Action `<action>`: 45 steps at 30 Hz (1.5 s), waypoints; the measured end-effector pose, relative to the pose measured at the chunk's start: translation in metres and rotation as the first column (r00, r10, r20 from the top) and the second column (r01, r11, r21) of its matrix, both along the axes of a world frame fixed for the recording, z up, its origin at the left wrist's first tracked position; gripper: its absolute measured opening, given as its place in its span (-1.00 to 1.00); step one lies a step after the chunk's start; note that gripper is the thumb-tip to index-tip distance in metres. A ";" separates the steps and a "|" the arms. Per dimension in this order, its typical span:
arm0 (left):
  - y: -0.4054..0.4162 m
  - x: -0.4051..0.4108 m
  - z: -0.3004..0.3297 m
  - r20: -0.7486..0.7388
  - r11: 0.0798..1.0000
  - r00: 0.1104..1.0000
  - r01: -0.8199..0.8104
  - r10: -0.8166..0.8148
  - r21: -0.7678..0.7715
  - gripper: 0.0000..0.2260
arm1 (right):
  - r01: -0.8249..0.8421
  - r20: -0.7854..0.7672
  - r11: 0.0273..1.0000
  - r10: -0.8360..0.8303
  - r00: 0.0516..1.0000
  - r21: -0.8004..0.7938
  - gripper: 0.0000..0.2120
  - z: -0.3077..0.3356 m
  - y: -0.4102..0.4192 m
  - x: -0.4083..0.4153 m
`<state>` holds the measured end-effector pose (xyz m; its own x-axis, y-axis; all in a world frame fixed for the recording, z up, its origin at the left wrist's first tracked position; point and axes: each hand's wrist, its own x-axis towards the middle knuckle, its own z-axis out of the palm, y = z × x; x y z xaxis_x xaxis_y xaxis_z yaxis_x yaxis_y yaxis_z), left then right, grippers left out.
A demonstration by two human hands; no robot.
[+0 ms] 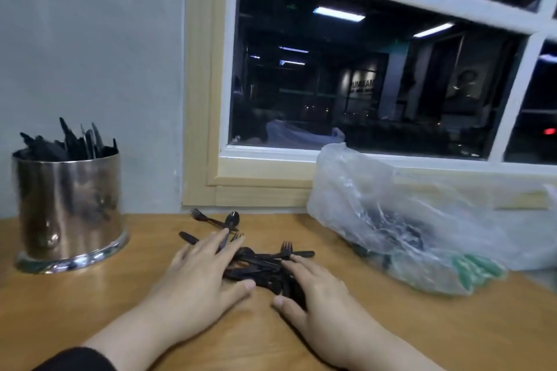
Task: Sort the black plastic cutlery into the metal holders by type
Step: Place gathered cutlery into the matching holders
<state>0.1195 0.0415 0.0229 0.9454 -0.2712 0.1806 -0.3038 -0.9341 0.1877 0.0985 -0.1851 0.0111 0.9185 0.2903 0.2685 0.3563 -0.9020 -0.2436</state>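
1. A shiny metal holder [70,208] is stood upright at the far left of the wooden tabletop [90,304], close to the wall. It is filled with black plastic pieces [70,141] whose ends stick up above its rim; their type cannot be told for certain.
2. A loose pile of black cutlery [259,265] is spread on the tabletop in the middle, with forks and at least one spoon [232,219] recognisable at its far edge.
3. The left hand [199,277] is laid flat on the left side of the pile, fingers straight and spread, nothing gripped.
4. The right hand [316,292] is laid flat on the right side of the pile, fingers extended, nothing gripped.
5. A crumpled clear plastic bag [391,220] is seen to the right, resting against the window sill [271,169]. Dark items are held inside it, and green-handled pieces [473,271] are visible at its lower right end.
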 end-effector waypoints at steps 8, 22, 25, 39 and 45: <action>-0.005 0.011 -0.004 -0.050 0.996 0.997 0.055 -0.058 -0.066 -0.41 | -0.133 0.034 0.988 0.130 0.991 0.082 -0.56 0.000 -0.010 0.008; 0.004 -0.003 -0.004 -0.109 0.983 0.985 0.116 -0.132 -0.142 -0.24 | -0.144 0.126 0.972 0.122 0.984 0.184 -0.81 0.001 -0.037 0.005; 0.001 -0.008 -0.001 -0.111 0.983 0.984 0.126 -0.141 -0.132 -0.22 | -0.149 0.201 0.968 0.108 0.974 0.203 -0.83 0.001 -0.036 0.007; -0.016 -0.018 -0.005 0.376 0.745 0.926 0.234 0.025 -0.625 -0.57 | -0.281 0.610 0.923 0.068 0.789 0.261 -0.84 0.012 -0.032 -0.006; -0.031 -0.043 0.001 0.221 0.670 0.975 0.154 0.015 -0.726 -0.73 | -0.304 0.636 0.920 0.083 0.767 0.247 -0.81 0.016 -0.029 -0.013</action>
